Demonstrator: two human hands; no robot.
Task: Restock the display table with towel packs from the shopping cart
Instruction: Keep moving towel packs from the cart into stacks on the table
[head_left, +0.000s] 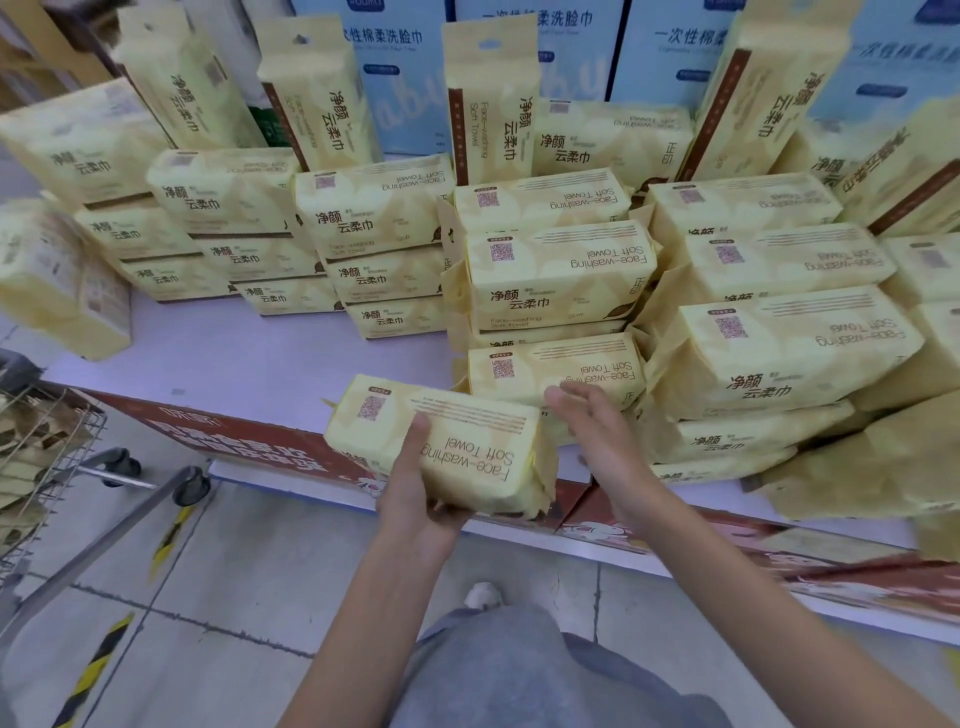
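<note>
Left hand grips the towel pack at its near side, thumb laid up over the printed top face and fingers curled underneath. The pack is held roughly level above the front edge of the display table. Far left of the pack, the shopping cart shows its wire basket, which holds yellowish wrapped goods too blurred to identify. Its wheels stand on the floor, left of and below the pack. Left of and beyond the pack lies a bare strip of table top, bounded on its far side by low stacks of like packs. Below the pack, a red banner runs along the table edge. Right hand stands just right of the pack, fingers straight and slightly spread, holding nothing; contact with the pack's end cannot be confirmed. Immediately beyond and right of the pack, taller stacks sit close-set, leaving little room between them. Far beyond the pack, blue boxes back the display.
</note>
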